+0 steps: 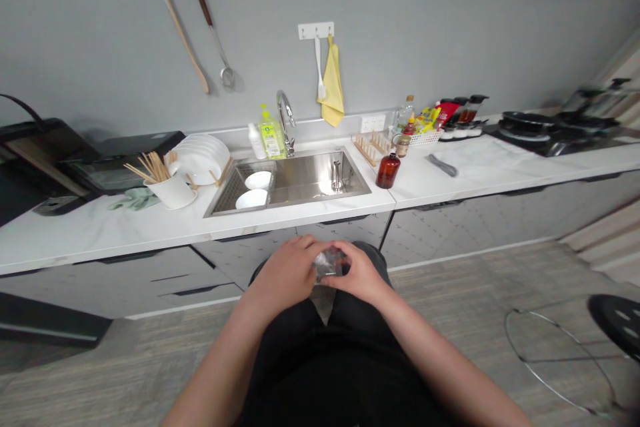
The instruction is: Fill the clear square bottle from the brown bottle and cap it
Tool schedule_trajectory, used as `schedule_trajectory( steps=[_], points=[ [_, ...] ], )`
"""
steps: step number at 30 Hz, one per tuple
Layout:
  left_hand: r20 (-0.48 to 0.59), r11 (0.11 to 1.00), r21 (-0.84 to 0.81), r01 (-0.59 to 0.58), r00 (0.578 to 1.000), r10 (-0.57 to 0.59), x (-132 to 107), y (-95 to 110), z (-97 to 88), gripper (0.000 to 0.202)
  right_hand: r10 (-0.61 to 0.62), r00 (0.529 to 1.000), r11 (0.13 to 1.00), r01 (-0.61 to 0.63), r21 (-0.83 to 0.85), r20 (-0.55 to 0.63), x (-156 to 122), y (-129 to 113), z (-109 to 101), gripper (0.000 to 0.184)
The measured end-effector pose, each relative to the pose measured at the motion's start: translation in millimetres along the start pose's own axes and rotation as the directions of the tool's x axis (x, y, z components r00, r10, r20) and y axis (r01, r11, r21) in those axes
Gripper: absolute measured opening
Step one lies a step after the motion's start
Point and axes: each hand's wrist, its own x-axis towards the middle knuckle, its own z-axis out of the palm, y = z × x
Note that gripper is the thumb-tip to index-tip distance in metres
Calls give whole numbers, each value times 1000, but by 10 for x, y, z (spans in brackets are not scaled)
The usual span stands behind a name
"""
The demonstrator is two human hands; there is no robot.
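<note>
In front of my body, below the counter's front edge, my left hand (296, 268) and my right hand (361, 272) are closed around a small clear container (327, 264). It is see-through and looks box-like, with the fingers covering its sides. My left hand grips it from the left and over the top. My right hand has its thumb low on the near side and its fingers curved round the far right. What the container holds, if anything, cannot be made out.
Past my hands lies the sink (300, 177) with two white bowls (253, 199) in a rack. An amber bottle (388, 170) stands right of it. Left are white plates (200, 160) and a chopstick holder (173, 192). A stool (617, 320) stands at the right.
</note>
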Motion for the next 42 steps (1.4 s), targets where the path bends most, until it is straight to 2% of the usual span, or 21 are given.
schedule_trajectory(
  steps=[2,3,5,7,9,11,12,14,16,17,19,21,22,25,27,29,32,34,36,39,42],
  points=[
    [-50,1000,18,14,999,-13,-46,7,29,54,-3,1000,1000,3,0,13,-54,7,-22,74],
    [-64,998,34,47,997,-45,-60,12,46,49,-3,1000,1000,4,-9,20,-79,11,-33,75],
    [-41,995,60,76,996,-74,-76,25,76,31,-4,1000,1000,5,-27,29,-118,11,-48,77],
    [18,999,46,0,1000,-1,-91,32,84,20,2,999,1000,-1,-24,41,-138,-1,-54,79],
    [40,992,-4,-124,991,124,-116,29,70,34,15,998,1000,-15,2,56,-144,-20,-57,78],
    [-8,984,-41,-171,985,171,-145,19,52,57,26,998,999,-28,26,63,-146,-43,-63,76],
    [-44,987,-52,-152,988,150,-158,13,46,64,29,998,999,-31,28,61,-147,-54,-68,76],
    [-103,997,-64,-40,994,33,-172,2,49,67,35,998,999,-36,14,53,-149,-78,-79,78],
    [-115,993,-78,94,988,-103,-170,-5,71,57,43,998,999,-43,-4,43,-146,-97,-82,79],
    [-103,988,-91,123,986,-132,-166,-6,88,49,47,998,999,-47,-10,36,-142,-103,-79,79],
    [-83,989,-138,60,994,-72,-161,1,134,42,51,999,999,-50,-20,20,-131,-101,-61,76],
    [-123,981,-184,-58,992,36,-165,18,201,62,47,999,998,-47,-31,6,-126,-78,-35,74],
    [-161,978,-192,-81,986,50,-171,31,245,71,46,999,998,-46,-32,-2,-129,-60,-24,73],
    [-251,980,-194,31,965,-81,-198,74,415,73,62,998,998,-62,-14,-25,-162,0,-9,70],
    [-282,971,-207,118,943,-174,-219,102,539,66,74,997,997,-74,-5,-29,-195,27,-13,69],
    [-315,963,-221,154,923,-220,-244,126,646,56,67,997,998,-67,-4,-26,-225,36,-17,67],
    [-373,960,-258,112,904,-206,-294,154,756,41,43,999,999,-43,-1,-28,-259,21,-8,68],
    [-414,947,-319,31,895,-168,-329,170,809,49,27,999,1000,-28,-9,-23,-281,3,3,68],
    [-457,915,-402,-25,872,-177,-355,181,866,58,24,1000,1000,-25,-11,-14,-308,-14,10,67],
    [-482,859,-511,40,814,-325,-372,169,981,58,50,999,999,-50,-3,-11,-348,-26,5,67],
    [-433,780,-618,104,783,-447,-382,108,1124,45,60,998,998,-60,-6,-10,-375,-21,-5,71]
  ],
)
